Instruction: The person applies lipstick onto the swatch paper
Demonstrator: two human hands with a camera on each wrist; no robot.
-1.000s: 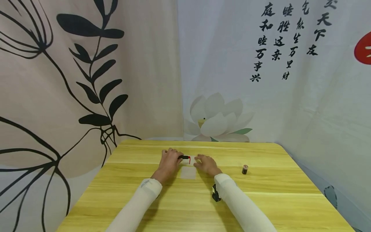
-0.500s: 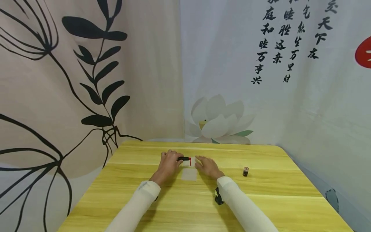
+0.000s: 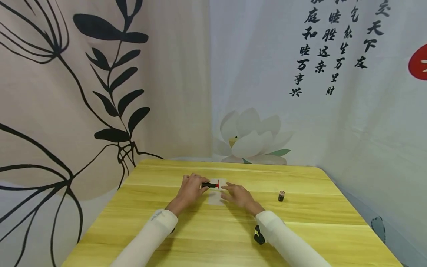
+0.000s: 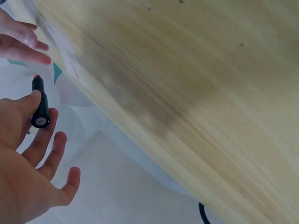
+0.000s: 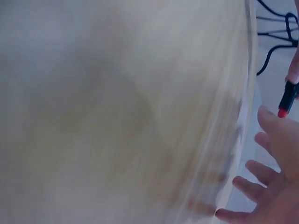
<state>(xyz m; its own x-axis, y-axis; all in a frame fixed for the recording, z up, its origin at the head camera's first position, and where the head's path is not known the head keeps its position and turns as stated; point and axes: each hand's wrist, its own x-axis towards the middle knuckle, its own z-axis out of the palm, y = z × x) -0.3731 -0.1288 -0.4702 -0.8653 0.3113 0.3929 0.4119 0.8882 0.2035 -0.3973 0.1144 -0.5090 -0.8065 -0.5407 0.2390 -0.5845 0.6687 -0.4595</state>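
Observation:
My left hand (image 3: 190,188) pinches a lipstick (image 3: 209,185) between thumb and fingers, its black tube pointing right. The red tip of the lipstick overlaps a short red streak (image 3: 218,182) on a small pale paper square (image 3: 222,181). In the left wrist view the lipstick (image 4: 40,105) shows its round base, and the other fingers of that hand (image 4: 28,172) are spread. My right hand (image 3: 238,195) holds nothing; its loosely spread fingers are at the right edge of the paper. In the right wrist view those fingers (image 5: 250,189) stand apart.
A second pale square (image 3: 214,198) lies just nearer than the marked one. A small dark cylinder with a pinkish top (image 3: 281,195) stands on the wooden table (image 3: 300,233) to the right. Printed curtains (image 3: 173,92) hang behind the table's far edge.
My left hand has drawn the lipstick a little left and nearer, so its tip now sits lower along the red streak. My right hand has shifted slightly toward me.

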